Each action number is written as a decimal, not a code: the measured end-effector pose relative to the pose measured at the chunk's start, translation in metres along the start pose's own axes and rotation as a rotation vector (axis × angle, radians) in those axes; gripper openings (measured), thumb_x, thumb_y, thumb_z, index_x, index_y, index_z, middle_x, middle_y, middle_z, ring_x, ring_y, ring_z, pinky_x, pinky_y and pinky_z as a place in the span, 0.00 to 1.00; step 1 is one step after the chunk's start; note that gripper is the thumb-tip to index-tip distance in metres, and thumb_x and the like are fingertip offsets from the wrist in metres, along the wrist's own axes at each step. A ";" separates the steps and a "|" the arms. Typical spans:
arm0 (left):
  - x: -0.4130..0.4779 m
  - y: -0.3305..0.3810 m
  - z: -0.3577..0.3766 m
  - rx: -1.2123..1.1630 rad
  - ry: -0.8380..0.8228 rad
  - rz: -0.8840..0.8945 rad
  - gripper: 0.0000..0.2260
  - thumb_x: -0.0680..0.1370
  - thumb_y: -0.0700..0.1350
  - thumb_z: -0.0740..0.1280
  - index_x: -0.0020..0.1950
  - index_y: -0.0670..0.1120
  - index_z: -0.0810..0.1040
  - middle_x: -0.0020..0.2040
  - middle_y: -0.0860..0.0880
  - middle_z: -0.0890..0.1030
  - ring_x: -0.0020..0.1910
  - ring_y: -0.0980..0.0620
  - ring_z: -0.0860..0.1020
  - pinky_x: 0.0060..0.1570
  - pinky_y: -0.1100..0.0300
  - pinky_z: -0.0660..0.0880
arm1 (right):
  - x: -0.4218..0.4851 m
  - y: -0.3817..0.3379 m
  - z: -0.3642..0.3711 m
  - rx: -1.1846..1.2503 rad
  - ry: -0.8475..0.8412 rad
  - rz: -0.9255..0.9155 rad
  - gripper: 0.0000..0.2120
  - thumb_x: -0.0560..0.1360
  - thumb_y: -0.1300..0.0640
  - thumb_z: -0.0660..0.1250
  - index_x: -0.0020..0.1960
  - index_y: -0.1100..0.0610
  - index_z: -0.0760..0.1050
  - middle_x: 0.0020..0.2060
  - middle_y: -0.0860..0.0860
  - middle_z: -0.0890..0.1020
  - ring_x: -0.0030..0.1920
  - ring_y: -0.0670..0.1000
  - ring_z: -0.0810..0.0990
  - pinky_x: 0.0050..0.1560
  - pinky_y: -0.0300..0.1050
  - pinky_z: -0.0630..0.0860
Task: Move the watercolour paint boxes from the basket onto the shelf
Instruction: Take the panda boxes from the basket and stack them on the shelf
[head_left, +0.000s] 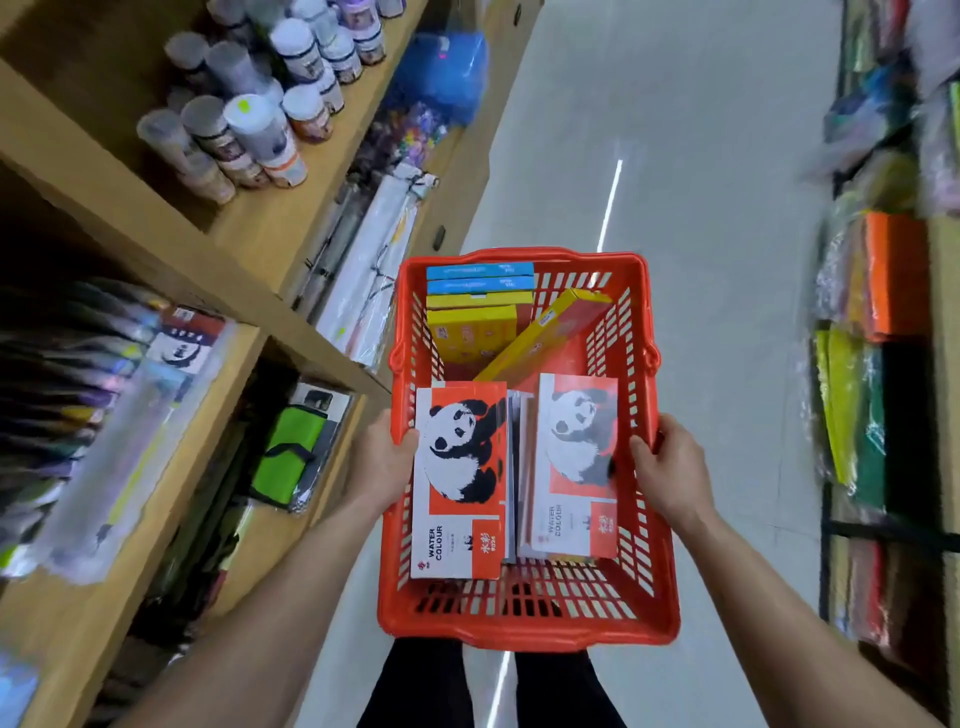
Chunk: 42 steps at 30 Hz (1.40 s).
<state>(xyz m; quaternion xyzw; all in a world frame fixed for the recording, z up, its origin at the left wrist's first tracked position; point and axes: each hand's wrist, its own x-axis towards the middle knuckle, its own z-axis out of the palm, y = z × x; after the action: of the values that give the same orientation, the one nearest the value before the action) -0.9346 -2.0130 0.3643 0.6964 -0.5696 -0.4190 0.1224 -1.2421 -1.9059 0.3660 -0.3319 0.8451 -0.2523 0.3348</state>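
I hold a red plastic basket in front of me over the aisle floor. My left hand grips its left rim and my right hand grips its right rim. Inside, near me, lie watercolour paint boxes with a panda on red and white: one on the left, one on the right, with more box edges between them. At the far end sit yellow boxes, a tilted yellow box and blue boxes.
A wooden shelf unit runs along the left, holding lidded tubes, rolled paper, a green case and packed brush sets. Coloured paper packs fill the shelves on the right. A pale floor aisle stretches ahead.
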 end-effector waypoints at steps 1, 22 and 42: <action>0.017 0.001 0.006 0.013 -0.002 -0.001 0.07 0.83 0.44 0.65 0.61 0.49 0.78 0.47 0.52 0.84 0.38 0.61 0.81 0.30 0.70 0.72 | 0.015 0.000 0.006 0.002 0.001 0.008 0.08 0.80 0.65 0.66 0.58 0.63 0.79 0.51 0.61 0.86 0.51 0.63 0.84 0.46 0.46 0.71; 0.159 0.007 0.002 -0.124 -0.120 0.001 0.14 0.78 0.47 0.74 0.60 0.56 0.75 0.55 0.59 0.81 0.49 0.64 0.80 0.40 0.74 0.73 | 0.117 -0.028 0.038 0.070 0.157 0.180 0.23 0.78 0.53 0.71 0.72 0.55 0.72 0.65 0.51 0.81 0.56 0.49 0.83 0.57 0.52 0.80; 0.246 0.052 0.031 0.244 0.044 0.460 0.19 0.79 0.49 0.70 0.71 0.55 0.78 0.61 0.52 0.73 0.59 0.52 0.64 0.58 0.57 0.63 | 0.187 -0.118 0.106 -0.096 -0.108 -0.411 0.13 0.75 0.59 0.77 0.59 0.56 0.85 0.49 0.47 0.82 0.48 0.46 0.79 0.49 0.28 0.72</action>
<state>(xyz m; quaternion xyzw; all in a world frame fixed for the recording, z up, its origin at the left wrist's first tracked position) -0.9927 -2.2411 0.2699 0.5669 -0.7566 -0.2932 0.1418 -1.2221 -2.1410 0.2997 -0.5256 0.7515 -0.2567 0.3051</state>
